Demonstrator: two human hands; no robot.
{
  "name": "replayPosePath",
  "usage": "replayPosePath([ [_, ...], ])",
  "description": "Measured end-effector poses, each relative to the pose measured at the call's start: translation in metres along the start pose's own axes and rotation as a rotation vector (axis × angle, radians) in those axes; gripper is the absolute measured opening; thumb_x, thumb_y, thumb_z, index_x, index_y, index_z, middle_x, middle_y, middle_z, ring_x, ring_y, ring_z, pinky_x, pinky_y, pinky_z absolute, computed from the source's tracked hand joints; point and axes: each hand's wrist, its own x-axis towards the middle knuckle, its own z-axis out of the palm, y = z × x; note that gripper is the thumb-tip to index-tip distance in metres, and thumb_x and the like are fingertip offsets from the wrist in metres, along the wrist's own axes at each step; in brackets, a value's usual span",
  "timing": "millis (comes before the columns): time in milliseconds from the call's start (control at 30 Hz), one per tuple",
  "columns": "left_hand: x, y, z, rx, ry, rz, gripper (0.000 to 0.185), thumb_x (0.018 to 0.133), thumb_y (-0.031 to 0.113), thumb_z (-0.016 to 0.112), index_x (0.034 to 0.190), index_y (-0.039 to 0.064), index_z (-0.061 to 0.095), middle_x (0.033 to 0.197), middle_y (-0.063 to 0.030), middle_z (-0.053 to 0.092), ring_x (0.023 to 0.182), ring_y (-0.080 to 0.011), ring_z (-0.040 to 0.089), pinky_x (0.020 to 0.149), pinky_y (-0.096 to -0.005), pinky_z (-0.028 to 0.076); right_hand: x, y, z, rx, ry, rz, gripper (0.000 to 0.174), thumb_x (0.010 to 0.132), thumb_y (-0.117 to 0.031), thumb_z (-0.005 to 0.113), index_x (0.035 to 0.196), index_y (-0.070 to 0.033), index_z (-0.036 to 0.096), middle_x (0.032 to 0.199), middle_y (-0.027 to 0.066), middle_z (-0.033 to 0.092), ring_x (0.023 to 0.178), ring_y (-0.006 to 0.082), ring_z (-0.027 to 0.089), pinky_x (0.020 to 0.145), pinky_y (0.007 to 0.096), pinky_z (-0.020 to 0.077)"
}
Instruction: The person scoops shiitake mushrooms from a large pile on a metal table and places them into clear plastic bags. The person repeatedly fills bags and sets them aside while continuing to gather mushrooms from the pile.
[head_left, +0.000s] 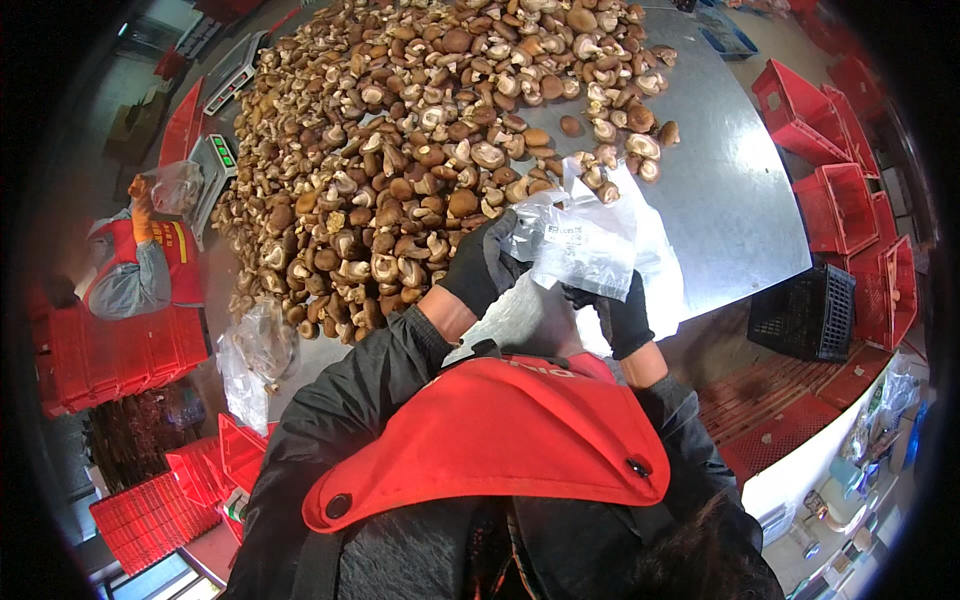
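Note:
A large heap of brown-capped mushrooms (390, 180) covers much of the metal table (720, 187) before me. Just at its near right edge, my left hand (487, 262), in a dark glove, grips the left end of a clear plastic bag (577, 251) bearing a printed label. My right hand (622, 315), gloved too, holds the bag's lower right side; some of its fingers are hidden beneath the film. More thin white plastic (656, 262) lies behind and right of this hand. A few mushrooms (606, 184) touch the plastic's far edge.
At left a co-worker in a red vest (176, 247) holds a bagged item by a digital scale (217, 161); another scale (236, 75) stands beyond. Filled plastic bags (262, 345) lie at the near left table edge. Red crates (836, 206) and a black crate (802, 311) stand at right.

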Motion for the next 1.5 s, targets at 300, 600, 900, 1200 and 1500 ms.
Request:
replayPosePath([
  [300, -0.012, 0.017, 0.003, -0.134, 0.168, -0.065, 0.023, 0.099, 0.021, 0.053, 0.111, 0.003, 0.06, 0.079, 0.0003, 0.061, 0.068, -0.014, 0.06, 0.062, -0.0291, 0.051, -0.02, -0.052, 0.027, -0.639, -0.023, -0.362, 0.058, 0.082, -0.017, 0.078, 0.128, 0.005, 0.051, 0.123, 0.0226, 0.058, 0.103, 0.0269, 0.066, 0.075, 0.0342, 0.0577],
  [600, -0.005, 0.011, -0.004, -0.333, 0.043, -0.138, 0.03, 0.1, 0.023, 0.051, 0.116, -0.001, 0.058, 0.103, -0.0108, 0.065, 0.087, -0.0211, 0.065, 0.076, -0.0339, 0.056, -0.004, -0.039, 0.037, -1.121, 0.476, -0.783, 0.016, 0.08, -0.013, 0.075, 0.074, -0.004, 0.063, 0.064, 0.0091, 0.057, 0.059, 0.0284, 0.054, 0.054, 0.0415, 0.0386],
  [900, 0.0, 0.05, -0.085, -0.315, 0.092, -0.012, 0.028, 0.098, 0.026, 0.059, 0.112, 0.002, 0.061, 0.103, -0.0074, 0.068, 0.085, -0.0192, 0.068, 0.067, -0.0331, 0.058, -0.019, 0.0, -0.096, -0.499, 0.43, -0.022, 0.01, 0.082, -0.004, 0.066, 0.085, 0.004, 0.071, 0.079, 0.0098, 0.069, 0.065, 0.0152, 0.067, 0.055, 0.0304, 0.0572],
  [1200, -0.014, 0.058, -0.129, -0.287, 0.13, -0.128, 0.026, 0.099, 0.021, 0.057, 0.116, 0.001, 0.06, 0.107, -0.0074, 0.067, 0.096, -0.0204, 0.066, 0.083, -0.0332, 0.055, -0.015, 0.064, -0.146, -0.547, 0.445, 0.049, 0.018, 0.085, -0.014, 0.07, 0.097, 0.0, 0.07, 0.081, 0.0072, 0.067, 0.063, 0.0186, 0.065, 0.054, 0.0302, 0.0555],
  [1500, -0.012, 0.03, -0.167, -0.617, 0.133, -0.227, 0.051, 0.1, 0.042, 0.046, 0.131, 0.002, 0.048, 0.113, -0.0238, 0.062, 0.096, -0.0394, 0.064, 0.085, -0.0589, 0.051, -0.031, -0.101, -0.067, -0.77, 0.299, -0.065, 0.078, 0.075, -0.021, 0.082, 0.142, -0.005, 0.045, 0.139, 0.0156, 0.051, 0.121, 0.0283, 0.054, 0.099, 0.0408, 0.0456],
])
